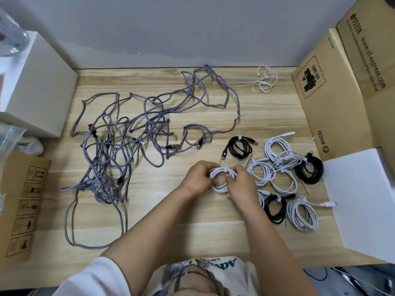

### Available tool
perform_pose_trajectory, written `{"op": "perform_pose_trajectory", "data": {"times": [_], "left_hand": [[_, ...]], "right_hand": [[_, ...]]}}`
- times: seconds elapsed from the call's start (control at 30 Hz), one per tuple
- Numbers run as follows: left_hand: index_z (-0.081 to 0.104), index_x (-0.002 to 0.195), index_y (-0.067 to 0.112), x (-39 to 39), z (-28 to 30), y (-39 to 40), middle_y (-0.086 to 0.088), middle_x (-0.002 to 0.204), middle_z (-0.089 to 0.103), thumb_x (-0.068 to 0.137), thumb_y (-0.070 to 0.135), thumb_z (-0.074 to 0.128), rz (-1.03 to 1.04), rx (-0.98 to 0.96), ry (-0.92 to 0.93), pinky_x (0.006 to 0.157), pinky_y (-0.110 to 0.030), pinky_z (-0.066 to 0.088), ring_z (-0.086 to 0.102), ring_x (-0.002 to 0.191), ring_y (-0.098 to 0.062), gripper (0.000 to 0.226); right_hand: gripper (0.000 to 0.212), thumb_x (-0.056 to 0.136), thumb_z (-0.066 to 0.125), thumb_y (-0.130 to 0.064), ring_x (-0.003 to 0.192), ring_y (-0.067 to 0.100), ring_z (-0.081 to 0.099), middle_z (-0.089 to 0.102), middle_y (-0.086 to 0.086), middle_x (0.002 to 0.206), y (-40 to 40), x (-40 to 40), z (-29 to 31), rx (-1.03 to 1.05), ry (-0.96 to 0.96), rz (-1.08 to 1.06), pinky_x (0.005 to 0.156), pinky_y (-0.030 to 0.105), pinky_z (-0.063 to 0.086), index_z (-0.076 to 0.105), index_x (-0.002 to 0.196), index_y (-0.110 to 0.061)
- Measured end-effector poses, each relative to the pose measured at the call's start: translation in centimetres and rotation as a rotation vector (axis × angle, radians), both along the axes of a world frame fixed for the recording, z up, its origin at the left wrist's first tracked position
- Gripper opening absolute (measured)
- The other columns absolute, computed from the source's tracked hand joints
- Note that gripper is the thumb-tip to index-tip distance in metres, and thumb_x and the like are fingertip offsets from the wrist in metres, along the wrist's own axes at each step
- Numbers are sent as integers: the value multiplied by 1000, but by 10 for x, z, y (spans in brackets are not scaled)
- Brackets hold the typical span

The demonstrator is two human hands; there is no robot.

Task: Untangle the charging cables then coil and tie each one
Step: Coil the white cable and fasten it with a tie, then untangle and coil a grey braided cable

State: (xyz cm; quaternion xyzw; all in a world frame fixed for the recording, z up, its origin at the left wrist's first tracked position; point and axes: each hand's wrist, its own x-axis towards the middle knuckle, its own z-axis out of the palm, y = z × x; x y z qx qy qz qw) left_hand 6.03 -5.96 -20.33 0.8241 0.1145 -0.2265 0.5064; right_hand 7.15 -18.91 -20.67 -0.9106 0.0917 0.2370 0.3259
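Both hands hold a coiled white cable (220,185) above the wooden table (192,227). My left hand (198,178) grips the coil's left side. My right hand (241,184) pinches its right side, next to a white tie (226,169) wrapped round the top of the coil. A big tangle of grey braided cables (128,133) sprawls over the left and middle of the table. To the right lie several tied coils, white (301,212) and black (308,170).
Cardboard boxes (342,86) stand along the right edge, with a white box (361,199) in front of them. Another white box (36,82) sits at the left, and flat cardboard (21,206) lies below it. A thin white earphone cable (265,81) rests at the back.
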Motion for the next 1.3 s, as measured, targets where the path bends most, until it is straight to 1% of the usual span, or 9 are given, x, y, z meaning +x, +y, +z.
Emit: {"op": "perform_pose_trajectory", "data": {"times": [0.17, 0.43, 0.6, 0.77, 0.9, 1.03, 1.1, 1.2, 1.3], "left_hand": [[53, 131, 17, -1, -9, 2, -6, 128, 51, 77, 10, 69, -135, 206, -52, 88, -10, 17, 39, 121, -26, 57], [49, 134, 16, -17, 4, 8, -5, 131, 47, 84, 15, 66, 4, 216, -157, 98, -19, 23, 35, 124, -24, 53], [60, 119, 17, -57, 13, 46, -2, 120, 55, 83, 10, 64, 150, 277, -285, 101, -34, 35, 46, 117, -23, 37], [67, 103, 25, -103, 21, 86, -3, 124, 56, 78, 16, 65, 376, 722, -369, 98, -52, 29, 47, 118, -29, 27], [55, 123, 26, -127, 18, 100, -16, 150, 24, 63, 14, 78, 568, 977, -221, 100, -65, 18, 16, 137, -36, 65], [22, 146, 35, -140, 4, 113, -13, 157, -7, 75, 28, 74, 600, 782, 112, 101, -70, 17, -6, 142, -38, 88], [10, 148, 37, -141, -6, 117, -10, 157, -9, 82, 30, 66, 612, 634, 203, 102, -70, 18, -2, 143, -36, 86], [17, 146, 32, -140, -15, 116, -11, 155, 15, 91, 20, 50, 635, 619, 130, 103, -65, 24, 16, 139, -40, 65], [37, 135, 23, -135, -11, 130, -9, 133, 50, 83, -5, 42, 764, 511, -158, 92, -42, 42, 51, 117, -33, 59]], "right_hand": [[30, 91, 55, -24, 108, 30, 56, 61, 11, 117, -3, 6, 7, -97, -13, 111, 87, 38, 45, 54, 118, -12], [32, 93, 49, -31, 120, 26, 44, 54, 4, 127, -5, 3, 34, -332, -165, 219, 87, 35, 42, 54, 123, -20], [27, 93, 51, -26, 118, 23, 44, 56, 2, 120, 9, -4, 51, -241, -310, 273, 87, 32, 38, 59, 117, -18], [25, 90, 56, -20, 114, 24, 49, 58, 4, 116, 52, -3, 49, 7, -329, 418, 92, 32, 38, 61, 115, -15], [36, 90, 55, -18, 121, 25, 44, 52, 6, 127, 89, 8, 41, 4, -344, 551, 97, 33, 36, 53, 125, -13], [47, 90, 52, -21, 130, 23, 37, 45, 3, 137, 110, 19, 27, -238, -335, 702, 105, 34, 25, 42, 135, -18], [46, 89, 51, -17, 127, 26, 41, 50, 6, 135, 113, 24, 21, -319, -287, 735, 102, 35, 30, 42, 134, -18], [35, 88, 53, -11, 112, 31, 54, 61, 10, 118, 111, 29, 15, -184, -245, 624, 86, 36, 43, 54, 122, -19], [19, 88, 61, -14, 99, 21, 59, 67, 1, 105, 111, 33, 19, 101, -310, 449, 83, 32, 45, 65, 105, -20]]}}
